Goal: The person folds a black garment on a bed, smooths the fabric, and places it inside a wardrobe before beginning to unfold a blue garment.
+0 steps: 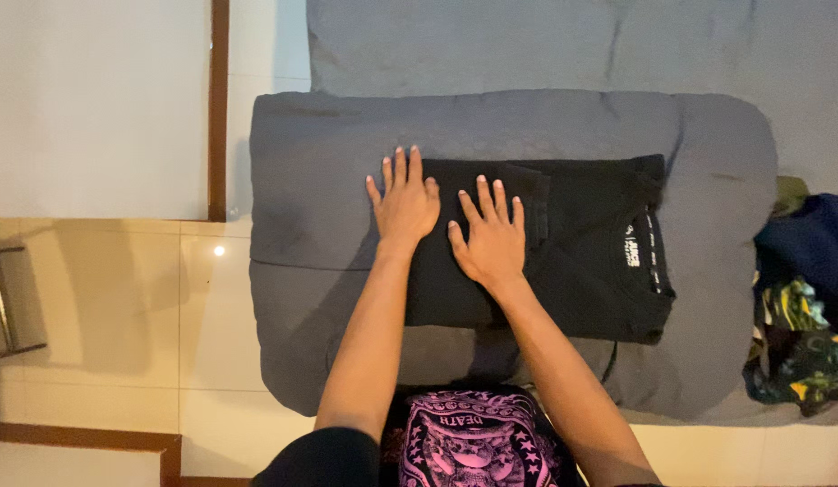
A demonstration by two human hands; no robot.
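- I am seeing a folded shirt (563, 252) lying on a cushion (347, 180), set toward the cushion's right half.
- My left hand (404, 203) is lying flat on the shirt's left edge, fingers spread and pointing away from me.
- My right hand (491, 242) is lying flat on the shirt just right of the left one, the two close together but apart.
- The shirt's collar end is pointing right, well away from both hands.
- A sofa seat (527, 45) is sitting behind the cushion.
- A heap of clothes (802, 316) is lying to the right of the cushion, touching its edge.
- A tiled floor (121, 316) is stretching out to the left of the cushion.
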